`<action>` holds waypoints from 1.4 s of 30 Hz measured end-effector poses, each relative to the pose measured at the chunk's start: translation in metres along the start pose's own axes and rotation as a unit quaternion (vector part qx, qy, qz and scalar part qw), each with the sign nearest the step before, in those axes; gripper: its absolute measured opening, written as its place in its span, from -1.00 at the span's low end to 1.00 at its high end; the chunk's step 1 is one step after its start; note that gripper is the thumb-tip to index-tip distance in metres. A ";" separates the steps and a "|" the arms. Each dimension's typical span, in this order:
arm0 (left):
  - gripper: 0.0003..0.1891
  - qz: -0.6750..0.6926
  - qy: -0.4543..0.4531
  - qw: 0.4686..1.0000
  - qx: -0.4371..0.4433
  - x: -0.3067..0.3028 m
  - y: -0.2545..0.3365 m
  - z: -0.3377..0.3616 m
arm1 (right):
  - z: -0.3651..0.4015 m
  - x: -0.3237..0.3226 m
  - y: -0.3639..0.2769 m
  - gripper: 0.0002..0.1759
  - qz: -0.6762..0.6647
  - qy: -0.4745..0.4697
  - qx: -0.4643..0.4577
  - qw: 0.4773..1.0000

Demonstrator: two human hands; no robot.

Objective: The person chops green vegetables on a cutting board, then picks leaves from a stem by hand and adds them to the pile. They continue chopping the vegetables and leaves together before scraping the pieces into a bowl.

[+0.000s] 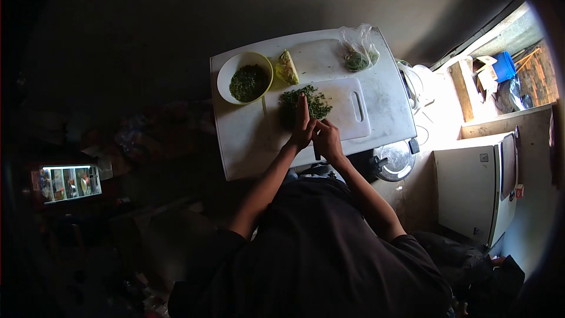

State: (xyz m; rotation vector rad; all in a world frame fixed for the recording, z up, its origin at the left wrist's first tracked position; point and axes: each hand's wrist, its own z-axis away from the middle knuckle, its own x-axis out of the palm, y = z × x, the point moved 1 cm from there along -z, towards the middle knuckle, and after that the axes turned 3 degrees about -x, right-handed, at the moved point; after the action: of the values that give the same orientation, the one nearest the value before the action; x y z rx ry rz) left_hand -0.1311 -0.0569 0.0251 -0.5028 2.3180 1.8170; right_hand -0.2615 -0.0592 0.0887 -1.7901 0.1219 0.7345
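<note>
Chopped green leaves [321, 106] lie in a loose pile on a white cutting board [347, 126]. My left hand [302, 126] is over the board's left part, its fingers stretched forward across the leaves. Close beside it, touching or nearly so, my right hand [327, 138] is closed at the board's near edge. A dark, narrow knife handle [318, 152] sticks out below my right hand; the blade cannot be made out. A bowl [268, 75], white inside with a yellow-green outside, holds more chopped greens at the table's far left.
The white table [323, 53] also bears a yellow-green wrapped bundle [287, 69] near the bowl and a clear plastic bag [359, 53] with greens at the far right. A metal pot lid [394, 161] is beside the table's right near corner. A white refrigerator [468, 185] stands further right.
</note>
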 end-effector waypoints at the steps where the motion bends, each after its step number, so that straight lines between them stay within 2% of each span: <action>1: -0.08 0.015 -0.011 1.000 0.001 -0.002 0.006 -0.002 | 0.000 -0.002 -0.004 -0.78 0.002 0.002 0.000 1.000; 4: -0.07 0.032 -0.019 0.999 0.008 -0.009 0.029 -0.003 | 0.002 -0.013 -0.025 -0.77 -0.004 0.011 -0.009 1.000; 6: -0.07 0.037 -0.022 0.999 0.010 -0.013 0.036 -0.004 | 0.002 -0.018 -0.039 -0.77 -0.018 0.016 0.020 1.000; 8: -0.07 0.044 -0.025 0.999 0.012 -0.015 0.040 -0.002 | 0.004 -0.013 -0.032 -0.77 -0.007 0.013 0.013 1.000; 11: -0.06 0.053 -0.028 0.998 0.002 -0.016 0.032 -0.006 | 0.001 -0.013 -0.039 -0.80 0.007 0.019 0.002 1.000; 14: -0.07 0.051 -0.020 0.998 0.043 -0.014 0.023 -0.007 | 0.000 -0.011 -0.043 -0.80 0.009 0.021 0.004 1.000; 22: -0.15 0.071 -0.054 0.996 -0.008 -0.024 0.022 0.002 | 0.004 0.000 -0.043 -0.75 0.005 0.030 0.015 0.999; 25: -0.18 0.078 -0.062 0.995 -0.014 -0.023 0.018 0.004 | 0.004 0.005 -0.039 -0.77 0.021 0.037 -0.016 0.999; 29: -0.17 0.078 -0.058 0.995 -0.001 -0.026 0.020 0.001 | 0.002 0.002 -0.049 -0.71 0.032 0.027 0.021 0.999; 34: -0.20 0.073 -0.024 0.997 0.027 -0.060 0.049 -0.018 | -0.019 -0.004 -0.089 -0.68 0.035 0.020 0.010 0.999; 37: -0.20 0.074 -0.005 0.996 0.049 -0.094 0.066 -0.036 | -0.043 -0.002 -0.123 -0.66 -0.002 0.030 -0.044 0.999; 39: -0.20 0.034 0.024 0.995 0.093 -0.120 0.076 -0.050 | -0.064 0.002 -0.146 -0.80 0.005 0.025 -0.071 0.997; 42: -0.13 0.035 0.051 0.992 0.109 -0.163 0.085 -0.073 | -0.096 0.019 -0.164 -0.73 0.000 0.027 -0.109 0.994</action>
State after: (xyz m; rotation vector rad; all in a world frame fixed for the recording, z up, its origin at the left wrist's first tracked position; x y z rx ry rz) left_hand -0.0027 -0.0826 0.1736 -0.4978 2.5926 1.5728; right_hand -0.1357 -0.0817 0.2300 -2.0180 0.0807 0.7211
